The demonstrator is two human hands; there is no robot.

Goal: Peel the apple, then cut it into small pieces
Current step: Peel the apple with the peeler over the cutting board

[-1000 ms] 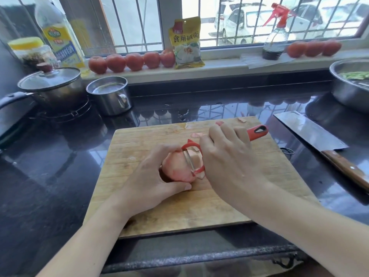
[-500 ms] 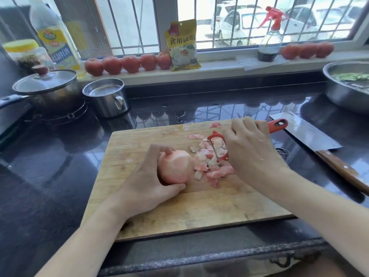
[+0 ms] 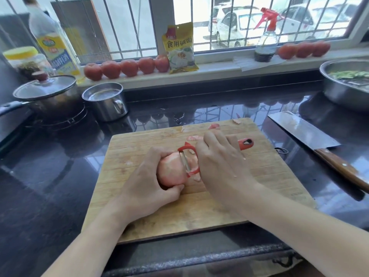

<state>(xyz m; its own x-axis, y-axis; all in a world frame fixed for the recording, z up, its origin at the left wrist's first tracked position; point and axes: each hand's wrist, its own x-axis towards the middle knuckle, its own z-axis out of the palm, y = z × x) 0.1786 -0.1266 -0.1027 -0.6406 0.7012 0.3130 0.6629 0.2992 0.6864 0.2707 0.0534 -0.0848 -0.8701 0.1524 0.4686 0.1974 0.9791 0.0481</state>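
Observation:
A pale pink, mostly peeled apple (image 3: 170, 170) rests on the wooden cutting board (image 3: 137, 148). My left hand (image 3: 145, 184) grips it from the left, thumb under its near side. My right hand (image 3: 221, 166) holds a red peeler (image 3: 188, 159), whose blade lies across the right side of the apple; the handle end sticks out past my knuckles. A few peel scraps (image 3: 213, 126) lie near the board's far edge. Most other peel is hidden under my right hand.
A cleaver (image 3: 311, 136) with a wooden handle lies right of the board. A steel cup (image 3: 105, 100) and a lidded pot (image 3: 46, 94) stand at the back left, a steel basin (image 3: 345, 86) at the back right. Tomatoes (image 3: 127, 66) line the windowsill.
My right hand had swung the peeler away to the right over the peel pile, and has now come back onto the apple. My left hand kept its hold.

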